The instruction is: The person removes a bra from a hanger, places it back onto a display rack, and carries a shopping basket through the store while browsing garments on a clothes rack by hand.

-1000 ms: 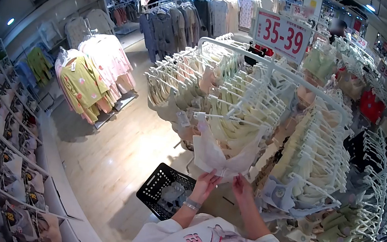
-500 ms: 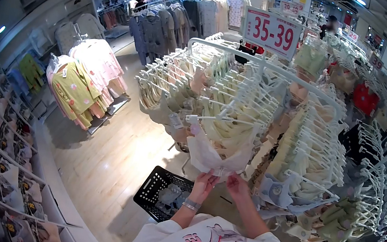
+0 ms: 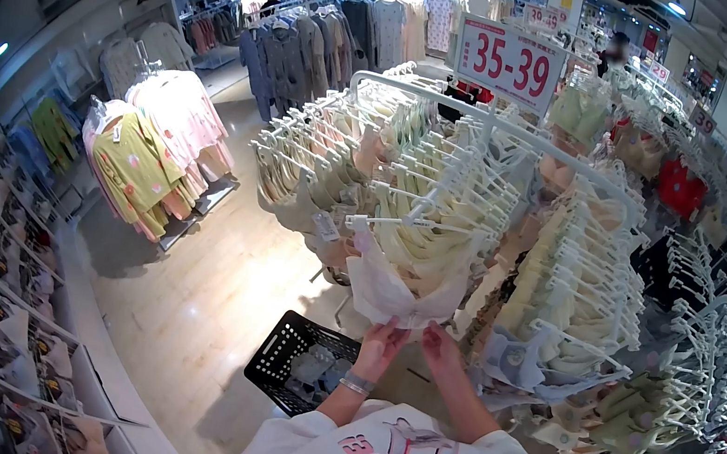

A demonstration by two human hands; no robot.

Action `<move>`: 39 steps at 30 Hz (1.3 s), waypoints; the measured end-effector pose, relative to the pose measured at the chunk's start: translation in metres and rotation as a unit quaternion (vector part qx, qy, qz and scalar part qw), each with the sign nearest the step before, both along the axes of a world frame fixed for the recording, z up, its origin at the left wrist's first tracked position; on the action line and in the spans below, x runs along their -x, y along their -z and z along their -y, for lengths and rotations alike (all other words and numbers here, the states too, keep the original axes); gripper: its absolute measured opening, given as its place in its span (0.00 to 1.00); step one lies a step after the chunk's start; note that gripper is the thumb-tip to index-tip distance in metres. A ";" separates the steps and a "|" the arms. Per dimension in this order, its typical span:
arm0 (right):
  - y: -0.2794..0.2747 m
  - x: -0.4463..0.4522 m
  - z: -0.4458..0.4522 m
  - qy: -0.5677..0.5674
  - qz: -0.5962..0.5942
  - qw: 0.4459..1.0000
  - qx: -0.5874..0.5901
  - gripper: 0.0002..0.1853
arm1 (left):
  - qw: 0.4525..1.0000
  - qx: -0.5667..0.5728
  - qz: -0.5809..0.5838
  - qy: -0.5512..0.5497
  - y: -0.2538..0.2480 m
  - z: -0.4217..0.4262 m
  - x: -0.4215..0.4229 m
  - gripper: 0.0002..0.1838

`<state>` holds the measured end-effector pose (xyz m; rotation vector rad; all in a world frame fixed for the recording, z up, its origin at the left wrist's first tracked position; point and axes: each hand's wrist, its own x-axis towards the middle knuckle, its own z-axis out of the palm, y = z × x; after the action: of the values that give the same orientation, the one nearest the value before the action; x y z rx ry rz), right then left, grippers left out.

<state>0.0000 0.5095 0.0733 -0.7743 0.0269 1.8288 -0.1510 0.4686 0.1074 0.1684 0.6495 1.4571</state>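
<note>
A pale pink bra (image 3: 405,297) hangs from a white hanger (image 3: 420,228) at the front end of the rack, facing me. My left hand (image 3: 380,344) pinches its lower edge left of the middle, palm partly turned up. Close beside it, my right hand (image 3: 442,346) has its fingers closed at the same edge, on the right. The fingertips are small and partly hidden by the fabric. Behind this bra, several cream and pale green bras (image 3: 441,178) hang in a dense row.
A black shopping basket (image 3: 266,365) with clear-wrapped items stands on the floor at lower left. Another row of bras (image 3: 577,278) hangs to the right. A price sign (image 3: 510,64) tops the rack. Pajamas (image 3: 141,158) hang at left, beyond wooden flooring (image 3: 181,313).
Both hands stay at the bra's lower edge, with only a slight shift. The whole view has moved slightly as my head turned.
</note>
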 end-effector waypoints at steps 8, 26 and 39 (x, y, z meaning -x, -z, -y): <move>0.004 0.001 -0.002 0.007 0.010 1.000 0.028 0.05 | 1.000 -0.018 -0.005 -0.004 0.006 0.001 0.000 0.11; -0.002 -0.002 -0.001 -0.038 -0.102 0.994 -0.002 0.03 | 1.000 -0.015 0.007 -0.020 0.010 -0.004 -0.001 0.10; -0.026 0.003 0.016 -0.058 -0.046 0.997 -0.037 0.04 | 0.998 0.022 -0.018 -0.060 0.015 -0.011 -0.012 0.11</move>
<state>-0.0031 0.4933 0.0996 -0.6517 -0.0265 1.9628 -0.1395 0.4796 0.0926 0.1240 0.7307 1.5564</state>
